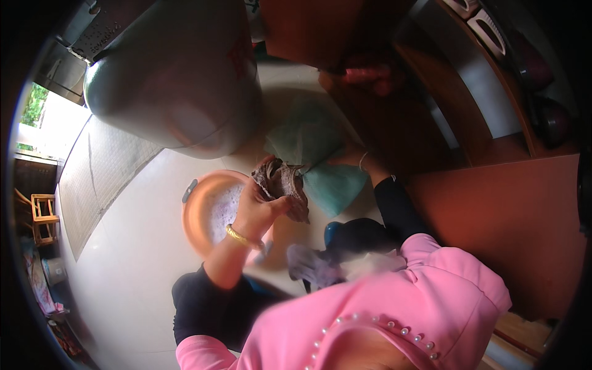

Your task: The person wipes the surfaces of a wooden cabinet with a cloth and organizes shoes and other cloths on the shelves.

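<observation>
My left hand (259, 208), with a gold bangle at its wrist, grips a crumpled grey-brown textured piece, seemingly cloth (289, 185). It is raised over the right side of an orange plastic basin (192, 222). Foamy, slightly purple water (224, 210) shows inside the basin, partly covered by my left hand and forearm. My right hand (354, 155) is in shadow at a thin green bag (335, 185). Thumb and fingers appear to pinch the bag's edge, though shade hides some of them. The bag lies just right of the grey-brown piece.
A large pale cylindrical container (175, 92) stands beyond the basin. Reddish-brown wooden furniture (499, 222) closes off the right side. A grey mat (106, 171) lies on the pale tiled floor (134, 259). Greyish fabric (310, 266) is near my knees, and a small wooden chair (45, 217) stands far left.
</observation>
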A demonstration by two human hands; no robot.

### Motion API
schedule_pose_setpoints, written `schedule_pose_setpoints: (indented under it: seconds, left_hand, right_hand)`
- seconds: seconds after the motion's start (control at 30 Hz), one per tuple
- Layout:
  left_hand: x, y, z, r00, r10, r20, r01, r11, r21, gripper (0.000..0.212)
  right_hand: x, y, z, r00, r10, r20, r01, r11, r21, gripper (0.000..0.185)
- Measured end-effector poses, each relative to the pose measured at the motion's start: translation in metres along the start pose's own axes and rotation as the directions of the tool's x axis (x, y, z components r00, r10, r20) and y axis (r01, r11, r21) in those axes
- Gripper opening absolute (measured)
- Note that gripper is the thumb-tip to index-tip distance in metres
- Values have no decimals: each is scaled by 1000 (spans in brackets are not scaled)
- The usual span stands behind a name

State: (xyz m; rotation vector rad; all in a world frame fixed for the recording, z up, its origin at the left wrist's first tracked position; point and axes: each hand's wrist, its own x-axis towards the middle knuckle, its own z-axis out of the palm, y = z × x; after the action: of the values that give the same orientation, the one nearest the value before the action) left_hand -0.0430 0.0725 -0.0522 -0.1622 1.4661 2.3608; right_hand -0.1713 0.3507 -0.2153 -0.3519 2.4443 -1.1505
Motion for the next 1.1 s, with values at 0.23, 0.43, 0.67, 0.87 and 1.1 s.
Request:
schedule_pose_setpoints:
  seconds: [0.23, 0.43, 0.67, 0.87, 1.1]
  left_hand:
    - [-3, 5, 0, 999, -7, -51, 8, 1000, 20, 78]
    - [-2, 6, 7, 1000, 5, -23, -6, 999, -39, 80]
    - [-8, 19, 9, 998, 35, -49, -36, 999, -19, 80]
    - [-12, 31, 14, 994, 100, -49, -103, 992, -66, 79]
    - [-10, 36, 21, 999, 32, -19, -33, 998, -59, 77]
  right_hand:
    - [12, 19, 10, 959, 194, 206, -196, 981, -9, 76]
    - [-29, 7, 79, 971, 230, 58, -237, 956, 174, 60]
    - [-44, -32, 31, 973, 220, 68, -228, 887, 401, 50]
    - [-72, -37, -8, 729, 614, -303, -265, 662, 701, 53]
    - [-76, 86, -53, 558, 676, -481, 381, 307, 872, 59]
